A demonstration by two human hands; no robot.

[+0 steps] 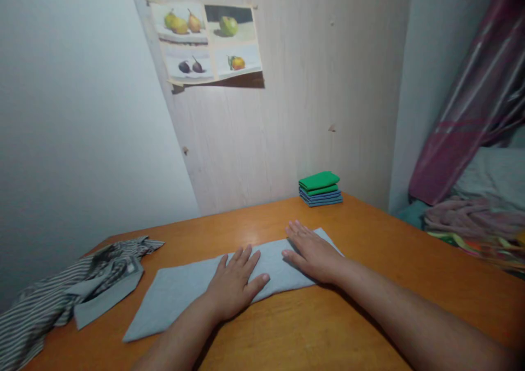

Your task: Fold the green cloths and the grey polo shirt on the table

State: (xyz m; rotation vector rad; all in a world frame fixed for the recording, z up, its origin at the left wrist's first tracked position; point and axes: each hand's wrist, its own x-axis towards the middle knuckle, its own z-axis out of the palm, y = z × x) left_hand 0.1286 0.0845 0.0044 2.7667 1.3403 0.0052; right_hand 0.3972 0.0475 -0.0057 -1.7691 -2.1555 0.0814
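A light grey cloth (176,292), folded into a long strip, lies flat across the orange wooden table (311,327). My left hand (235,281) rests open and flat on its middle, fingers stretched out. My right hand (311,251) lies open and flat on the strip's right end, fingers pointing away from me. Neither hand holds anything.
A small stack of folded green and blue cloths (320,188) stands at the table's far edge by the wall. A crumpled striped garment (61,294) lies at the left edge. A fruit poster (207,40) hangs on the wall. Bedding (471,218) lies to the right.
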